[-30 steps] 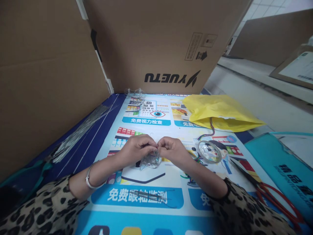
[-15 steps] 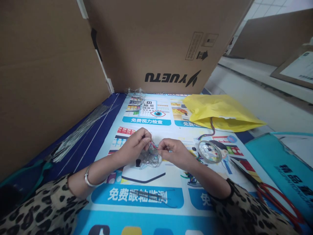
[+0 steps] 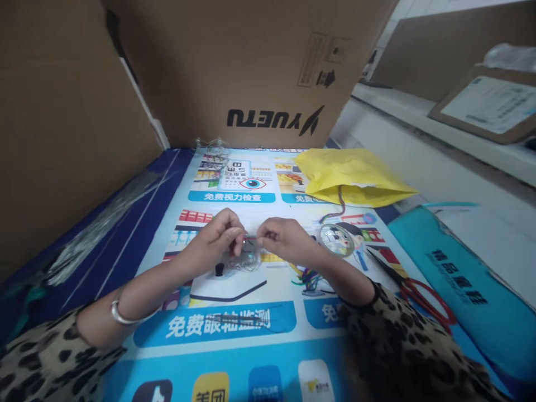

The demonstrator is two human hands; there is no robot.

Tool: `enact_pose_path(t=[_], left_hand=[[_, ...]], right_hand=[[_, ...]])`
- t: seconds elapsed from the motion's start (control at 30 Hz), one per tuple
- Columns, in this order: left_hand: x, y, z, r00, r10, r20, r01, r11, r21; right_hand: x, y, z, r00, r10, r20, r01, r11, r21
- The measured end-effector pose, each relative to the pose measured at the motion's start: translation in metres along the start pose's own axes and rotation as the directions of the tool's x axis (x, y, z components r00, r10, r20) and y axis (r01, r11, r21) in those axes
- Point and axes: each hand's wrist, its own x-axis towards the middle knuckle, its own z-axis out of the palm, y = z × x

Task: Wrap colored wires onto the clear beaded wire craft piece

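Cardboard box stands beyond your left hand and right hand; yellow pouch sits past the right. Wire tangle just below your hands, contact unclear. Smallest: thin reddish cord, pinched by both hands, spanning the gap; slanted half a second ago, level now, so handling looks unfinished.

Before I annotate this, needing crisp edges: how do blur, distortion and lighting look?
Head view: pale strands smeared, clear tangle soft, yellow bag crisper; same head view: cardboard edges slant, perhaps wide-lens stretch; head view again: dim light, right sleeve partly in deep shadow.
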Motion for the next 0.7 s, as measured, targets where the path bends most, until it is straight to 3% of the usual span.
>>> enact_pose_path(t=[0.17, 0.33, 0.47, 0.7], left_hand=[[0.002, -0.002, -0.003, 0.996, 0.041, -0.075, -0.046, 0.997, -0.06], [0.003, -0.009, -0.004, 0.995, 0.038, -0.095, -0.047, 0.995, -0.088], [0.004, -0.011, -0.004, 0.994, 0.008, -0.109, -0.022, 0.991, -0.135], [0.005, -0.013, -0.006, 0.991, -0.014, -0.13, -0.009, 0.985, -0.174]], right_hand=[[-0.006, -0.007, -0.029, 0.999, 0.019, 0.046, -0.008, 0.975, -0.222], [-0.025, -0.006, -0.051, 0.972, 0.103, 0.21, 0.011, 0.877, -0.481], [-0.044, 0.007, -0.051, 0.953, 0.201, 0.227, -0.025, 0.798, -0.603], [-0.061, 0.024, -0.045, 0.945, 0.245, 0.217, -0.015, 0.696, -0.717]])
